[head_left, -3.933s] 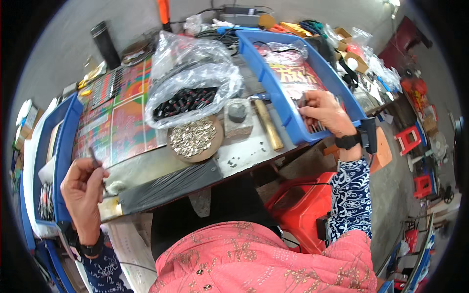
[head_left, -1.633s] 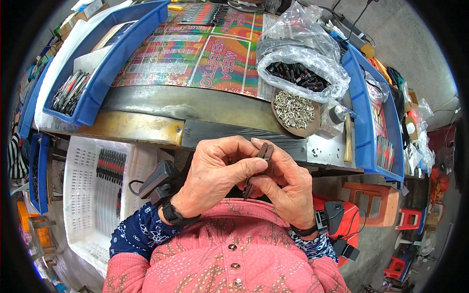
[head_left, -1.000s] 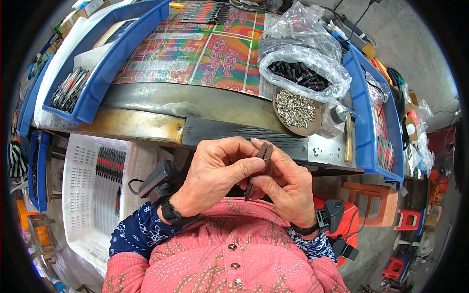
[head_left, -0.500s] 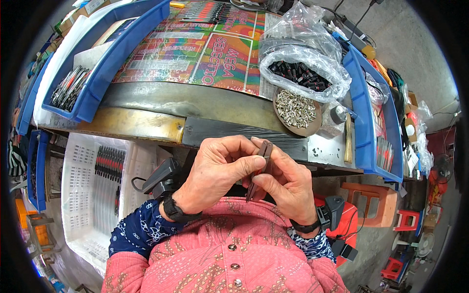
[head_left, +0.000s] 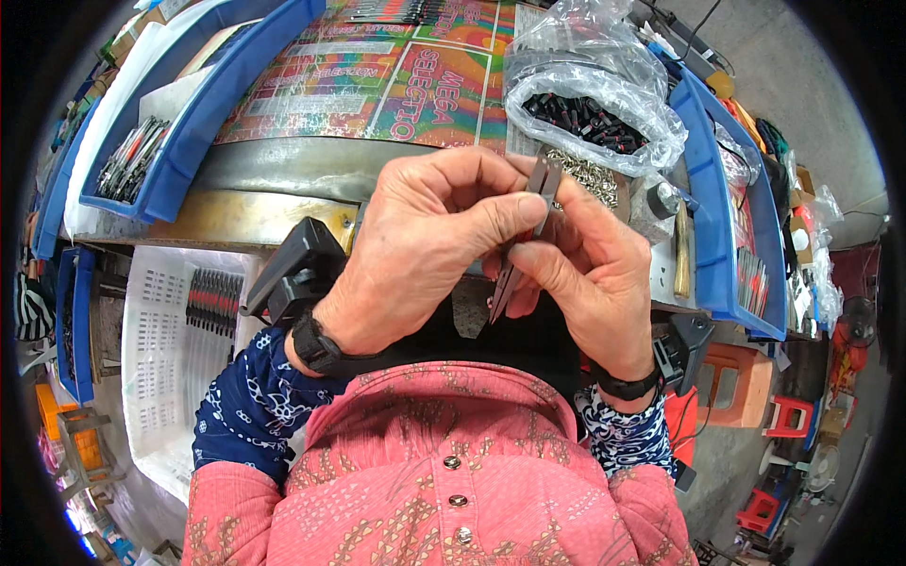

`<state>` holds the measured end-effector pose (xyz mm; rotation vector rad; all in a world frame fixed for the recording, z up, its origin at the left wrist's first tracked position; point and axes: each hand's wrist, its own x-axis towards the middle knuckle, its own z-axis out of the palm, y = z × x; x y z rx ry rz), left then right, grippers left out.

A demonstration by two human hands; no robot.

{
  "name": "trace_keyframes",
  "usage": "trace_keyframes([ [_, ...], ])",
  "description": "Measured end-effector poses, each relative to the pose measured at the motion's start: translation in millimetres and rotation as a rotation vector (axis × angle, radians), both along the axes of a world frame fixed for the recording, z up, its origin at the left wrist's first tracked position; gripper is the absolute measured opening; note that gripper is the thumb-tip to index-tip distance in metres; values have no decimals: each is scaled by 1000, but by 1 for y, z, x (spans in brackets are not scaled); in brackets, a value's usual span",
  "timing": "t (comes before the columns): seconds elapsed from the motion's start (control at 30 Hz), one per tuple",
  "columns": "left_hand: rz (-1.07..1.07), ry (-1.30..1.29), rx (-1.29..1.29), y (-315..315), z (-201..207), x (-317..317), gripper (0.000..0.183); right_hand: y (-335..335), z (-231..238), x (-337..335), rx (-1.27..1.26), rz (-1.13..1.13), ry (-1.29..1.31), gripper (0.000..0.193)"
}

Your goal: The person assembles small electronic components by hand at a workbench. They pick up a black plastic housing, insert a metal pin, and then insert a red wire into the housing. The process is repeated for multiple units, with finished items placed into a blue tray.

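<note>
Between both hands, above the near edge of the bench, is a slim dark metal piece made of narrow parallel plates (head_left: 543, 179), tilted with its upper end away from me. A narrow gap shows at that upper end. My left hand (head_left: 425, 236) pinches it between thumb and fingers near the upper part. My right hand (head_left: 595, 278) grips it lower down, its thumb pressed against the side. The middle of the piece is partly covered by my fingers. Just beyond my right hand lies a heap of small shiny metal pins (head_left: 590, 174) in a round dish, partly hidden by the fingers.
A clear plastic bag (head_left: 613, 66) holds black parts (head_left: 590, 127). Blue bins stand left (head_left: 184, 174) and right (head_left: 713, 208). A handled tool (head_left: 681, 255) lies by the right bin. At lower left, a white crate (head_left: 156, 377) holds a row of black-and-red pieces (head_left: 214, 302).
Both hands have moved up and away from my body, toward the bench, with the metal piece still held between them. They now cover part of the dish of pins.
</note>
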<state>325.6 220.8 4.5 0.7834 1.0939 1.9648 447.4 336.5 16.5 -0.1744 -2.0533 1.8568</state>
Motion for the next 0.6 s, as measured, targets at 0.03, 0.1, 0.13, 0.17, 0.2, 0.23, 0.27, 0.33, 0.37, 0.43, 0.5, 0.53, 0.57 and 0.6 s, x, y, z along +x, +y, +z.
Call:
trace_keyframes([
  [0.03, 16, 6, 25, 3, 3, -2, 10, 2, 3, -3, 2, 9, 0, 50],
  [0.1, -17, -8, 21, 5, 9, -7, 11, 7, 8, -9, 5, 27, 1, 49],
  [0.13, -31, -10, 12, 6, 13, -11, 11, 9, 9, -13, 27, 24, 21, 49],
  [0.17, -41, 5, 18, 7, 16, -14, 11, 11, 11, -15, 36, 16, 22, 49],
  [0.2, 14, 33, -24, 10, 18, -15, 12, 13, 13, -17, 45, 7, 23, 49],
  [0.23, 27, 59, -30, 12, 20, -17, 12, 15, 15, -19, 51, 4, 30, 49],
  [0.27, 40, 86, -35, 15, 22, -20, 12, 17, 17, -22, 63, 7, 45, 48],
  [0.33, 29, 93, -19, 18, 26, -23, 12, 20, 20, -26, 55, 7, 49, 47],
  [0.37, 26, 116, -10, 20, 26, -25, 12, 21, 22, -28, 51, 11, 56, 47],
  [0.43, 25, 166, 1, 24, 28, -29, 12, 23, 25, -30, 22, 5, 70, 44],
  [0.5, 22, 178, 6, 26, 30, -32, 12, 26, 28, -33, 2, -4, 77, 41],
  [0.53, 23, 185, 6, 28, 31, -34, 12, 28, 28, -35, 20, 1, 82, 42],
  [0.57, 29, 196, 3, 30, 32, -35, 12, 30, 29, -37, 37, 6, 86, 43],
  [0.6, 36, 206, -1, 31, 33, -36, 13, 31, 29, -38, 53, 11, 89, 44],
])
